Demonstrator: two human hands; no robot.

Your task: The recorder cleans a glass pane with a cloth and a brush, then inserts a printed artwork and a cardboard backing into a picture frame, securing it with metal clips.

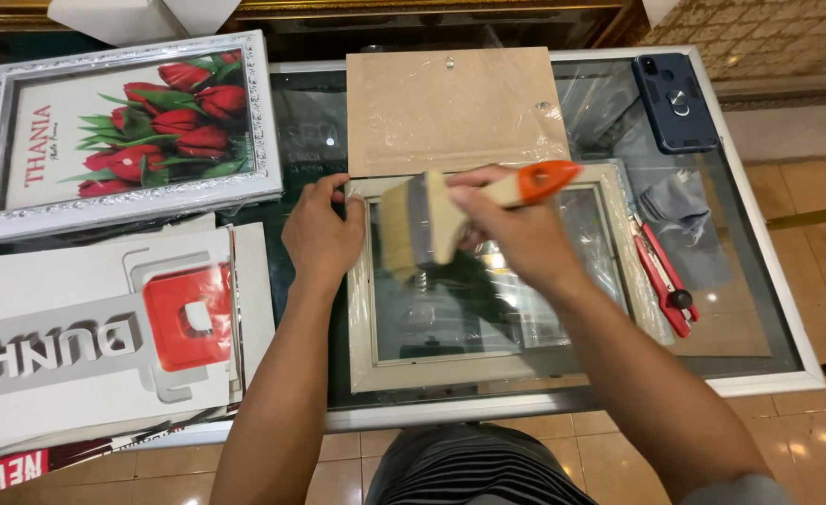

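Observation:
An off-white picture frame (488, 374) with a glass pane lies flat on the glass-topped table (768, 309) in front of me. My left hand (321, 232) presses on the frame's upper left corner. My right hand (516, 229) grips a wide paintbrush (417, 220) with pale bristles and a wooden handle tipped in orange. The bristles rest on the glass pane near the frame's upper left part. A brown backing board (450, 108) wrapped in clear film lies just beyond the frame.
A silver-framed picture of red tulips (128, 126) lies at the far left. White and red cardboard signs (95, 327) cover the near left. Red pliers (663, 273) and a grey cloth (679, 201) lie right of the frame. A dark blue phone (675, 101) sits at the far right.

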